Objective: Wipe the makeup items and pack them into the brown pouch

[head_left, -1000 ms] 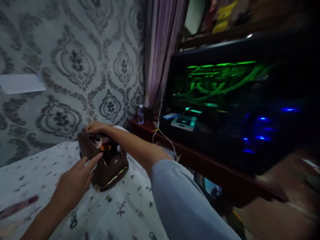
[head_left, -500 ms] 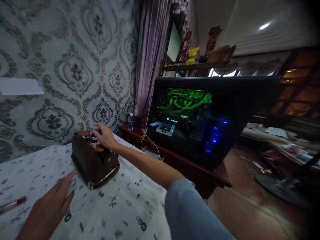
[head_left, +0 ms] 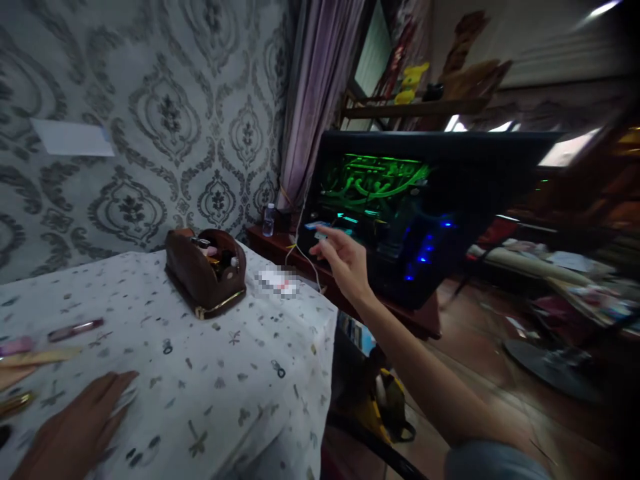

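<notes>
My right hand (head_left: 345, 261) is raised beyond the table's right edge, before the computer case. Its thumb and forefinger are a little apart, and I see nothing between them. My left hand (head_left: 83, 417) rests low at the near left of the table. A small pale, translucent thing (head_left: 125, 398) shows between its fingers; its kind cannot be made out. The brown zip-up pouch (head_left: 195, 283) stands unzipped at the table's far side, with several small items inside, out of reach of both hands. Nearest my left hand lie a dark pinkish tube (head_left: 75, 330) and a gold-coloured item (head_left: 16, 404).
A patterned white cloth (head_left: 220, 380) covers the table. A blurred-out white item (head_left: 278, 283) lies near its right edge. Beyond are a lit computer case (head_left: 380, 220), a clear bottle (head_left: 269, 221) and a white cable (head_left: 311, 267). A yellow-and-black bag (head_left: 387, 407) sits below.
My right hand has left the pouch and swung right, past the table edge. My left hand has drawn back from beside the pouch. The view has shifted, showing more items at left.
</notes>
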Motion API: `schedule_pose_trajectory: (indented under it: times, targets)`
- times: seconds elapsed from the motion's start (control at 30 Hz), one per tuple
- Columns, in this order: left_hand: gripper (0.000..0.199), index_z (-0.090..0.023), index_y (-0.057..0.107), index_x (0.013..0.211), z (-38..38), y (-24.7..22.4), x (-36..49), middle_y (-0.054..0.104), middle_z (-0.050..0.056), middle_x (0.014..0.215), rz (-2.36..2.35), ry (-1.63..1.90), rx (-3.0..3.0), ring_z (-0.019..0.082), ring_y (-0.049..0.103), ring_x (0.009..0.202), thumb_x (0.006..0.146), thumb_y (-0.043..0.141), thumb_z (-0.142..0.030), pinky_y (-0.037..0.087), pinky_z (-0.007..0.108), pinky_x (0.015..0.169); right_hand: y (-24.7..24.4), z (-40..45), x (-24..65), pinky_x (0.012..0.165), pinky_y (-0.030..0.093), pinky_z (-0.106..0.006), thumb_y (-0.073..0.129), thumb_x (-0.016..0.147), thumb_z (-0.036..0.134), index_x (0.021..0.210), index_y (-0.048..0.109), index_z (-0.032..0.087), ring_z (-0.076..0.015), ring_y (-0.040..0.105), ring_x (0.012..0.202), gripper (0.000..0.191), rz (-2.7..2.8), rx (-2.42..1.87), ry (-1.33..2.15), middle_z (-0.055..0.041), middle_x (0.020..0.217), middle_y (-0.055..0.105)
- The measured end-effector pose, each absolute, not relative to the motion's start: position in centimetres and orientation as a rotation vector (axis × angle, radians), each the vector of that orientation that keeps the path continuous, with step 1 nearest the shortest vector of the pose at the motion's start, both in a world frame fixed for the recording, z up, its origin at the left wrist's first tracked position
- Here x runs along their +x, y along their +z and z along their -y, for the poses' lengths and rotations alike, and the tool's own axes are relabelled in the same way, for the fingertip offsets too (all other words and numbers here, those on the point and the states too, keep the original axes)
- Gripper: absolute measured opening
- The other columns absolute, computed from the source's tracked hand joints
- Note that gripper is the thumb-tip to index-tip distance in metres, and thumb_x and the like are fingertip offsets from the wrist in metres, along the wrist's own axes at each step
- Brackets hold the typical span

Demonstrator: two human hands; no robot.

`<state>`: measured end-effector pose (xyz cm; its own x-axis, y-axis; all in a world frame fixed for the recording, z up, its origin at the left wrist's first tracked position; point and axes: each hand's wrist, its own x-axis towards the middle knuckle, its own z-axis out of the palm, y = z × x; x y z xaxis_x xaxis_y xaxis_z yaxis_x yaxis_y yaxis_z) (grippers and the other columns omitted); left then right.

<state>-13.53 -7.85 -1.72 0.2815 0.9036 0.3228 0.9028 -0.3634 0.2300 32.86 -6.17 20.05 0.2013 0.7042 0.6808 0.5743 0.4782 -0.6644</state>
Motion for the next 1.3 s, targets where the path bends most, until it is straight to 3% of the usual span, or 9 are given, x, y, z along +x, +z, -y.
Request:
schedule_pose_trajectory:
  times: [0.07,0.17,0.3,0.43,0.63,0.77,0.97,1.1,1.3]
  targets:
    - [0.033,-0.029,0.062,0.116,9.3,0.6,-12.0,0.069,0.006,0.117,-1.761,0.565,2.592,0.025,0.067,0.105,0.092,0.039,-0.028,0.056,0.039,0.088,20.1,8.3,29.3,0.071,0.053,-0.034,0.052,0.089,0.051,0.114,0.070,0.024,-0.0195,0.068,0.072,0.041,1.695,-1.139,0.168,-0.0059,0.078,0.072]
    - [0.035,-0.023,0.061,0.116,11.2,3.7,-10.4,0.065,0.009,0.117,-1.722,0.407,2.652,0.021,0.064,0.106,0.087,0.044,-0.012,0.054,0.031,0.084,18.1,9.5,24.6,0.070,0.053,-0.035,0.056,0.086,0.052,0.106,0.074,0.029,-0.0220,0.068,0.072,0.035,1.951,-1.066,0.286,-0.0071,0.075,0.073]
    - [0.040,-0.021,0.055,0.120,12.3,4.8,-11.1,0.060,0.009,0.115,-1.673,0.343,2.650,0.020,0.058,0.108,0.082,0.051,-0.006,0.051,0.032,0.089,12.6,7.5,19.0,0.061,0.051,-0.035,0.058,0.084,0.047,0.094,0.076,0.031,-0.0225,0.067,0.064,0.026,2.188,-0.863,0.655,-0.0080,0.074,0.074]
    - [0.046,-0.020,0.053,0.123,12.6,4.4,-12.6,0.059,0.008,0.110,-1.743,0.375,2.608,0.021,0.058,0.103,0.081,0.049,-0.001,0.051,0.031,0.084,8.2,5.6,13.4,0.052,0.049,-0.034,0.057,0.084,0.046,0.090,0.076,0.030,-0.0234,0.066,0.060,0.026,2.262,-0.787,1.011,-0.0064,0.068,0.073]
    - [0.044,-0.017,0.054,0.128,7.9,6.2,-18.7,0.060,0.010,0.123,-2.054,0.878,2.284,0.021,0.056,0.115,0.087,0.043,-0.005,0.046,0.036,0.102,6.0,3.5,5.6,0.056,0.048,-0.030,0.063,0.074,0.048,0.095,0.071,0.020,-0.0184,0.062,0.056,0.036,1.916,-0.809,1.542,-0.0035,0.061,0.069]
    - [0.042,-0.006,0.053,0.130,3.6,7.6,-24.2,0.060,0.017,0.127,-2.257,0.957,2.092,0.023,0.055,0.118,0.091,0.037,-0.008,0.041,0.039,0.107,4.2,2.5,2.0,0.056,0.047,-0.028,0.066,0.070,0.045,0.095,0.068,0.019,-0.0162,0.060,0.056,0.036,1.672,-0.848,1.681,-0.0023,0.061,0.068]
    - [0.040,-0.013,0.058,0.128,2.2,6.1,-25.4,0.060,0.013,0.133,-2.054,0.584,2.268,0.023,0.051,0.124,0.089,0.054,-0.017,0.038,0.036,0.108,1.6,2.3,1.7,0.058,0.046,-0.028,0.064,0.076,0.044,0.097,0.067,0.019,-0.0139,0.055,0.053,0.032,1.685,-0.787,1.616,0.0007,0.059,0.065]
    - [0.041,-0.019,0.060,0.125,2.3,5.7,-24.1,0.058,0.011,0.134,-2.066,0.132,2.378,0.026,0.047,0.126,0.087,0.048,-0.008,0.036,0.043,0.106,1.4,2.2,2.1,0.056,0.044,-0.027,0.063,0.076,0.041,0.096,0.067,0.019,-0.0125,0.053,0.052,0.030,1.679,-0.786,1.666,0.0013,0.058,0.065]
    - [0.034,-0.017,0.066,0.104,1.2,6.8,-22.2,0.064,0.015,0.113,-2.102,-0.087,2.480,0.031,0.053,0.110,0.082,0.045,-0.002,0.041,0.047,0.092,1.0,2.3,2.0,0.053,0.040,-0.023,0.064,0.076,0.040,0.095,0.068,0.017,-0.0092,0.050,0.049,0.031,1.610,-0.763,1.705,0.0030,0.056,0.063]
